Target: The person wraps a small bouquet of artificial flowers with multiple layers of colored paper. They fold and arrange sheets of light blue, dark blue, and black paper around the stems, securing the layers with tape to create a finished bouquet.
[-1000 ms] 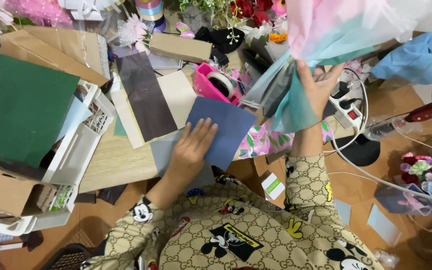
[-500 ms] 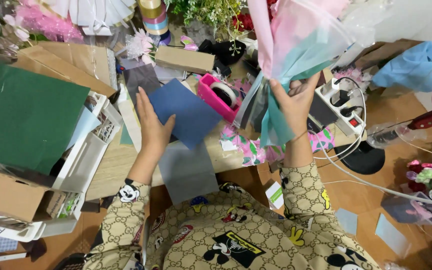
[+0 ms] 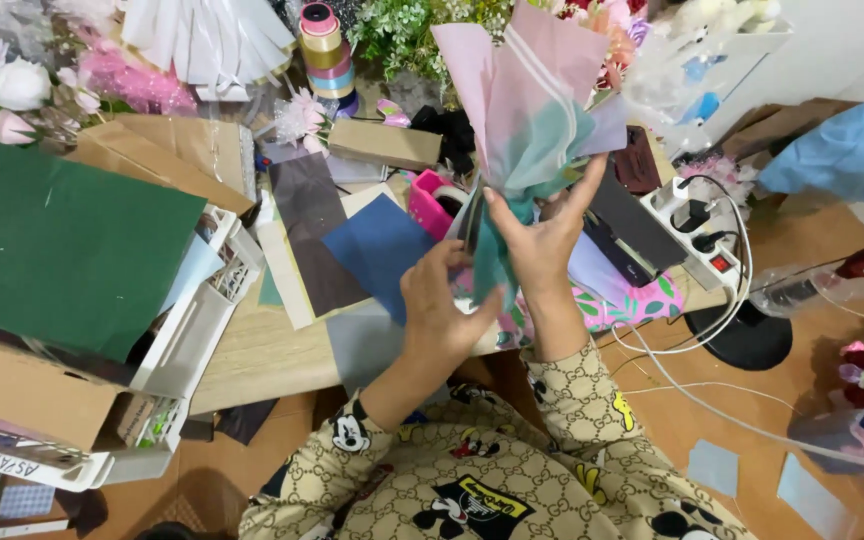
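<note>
A large dark green sheet (image 3: 62,250) lies over a cardboard box at the left, a blue paper sheet (image 3: 377,250) is pinched by the left hand (image 3: 442,305) above the wooden table (image 3: 262,355), and the right hand (image 3: 542,240) grips a gathered pink-and-teal wrapping bundle (image 3: 532,110) upright

Pink and teal wrapping paper (image 3: 537,110), dark blue sheet (image 3: 377,245), green sheet (image 3: 57,245).

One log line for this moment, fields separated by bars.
right hand: holds pink-teal wrapping paper bunch | left hand: holds dark blue paper sheet | wooden table
</note>
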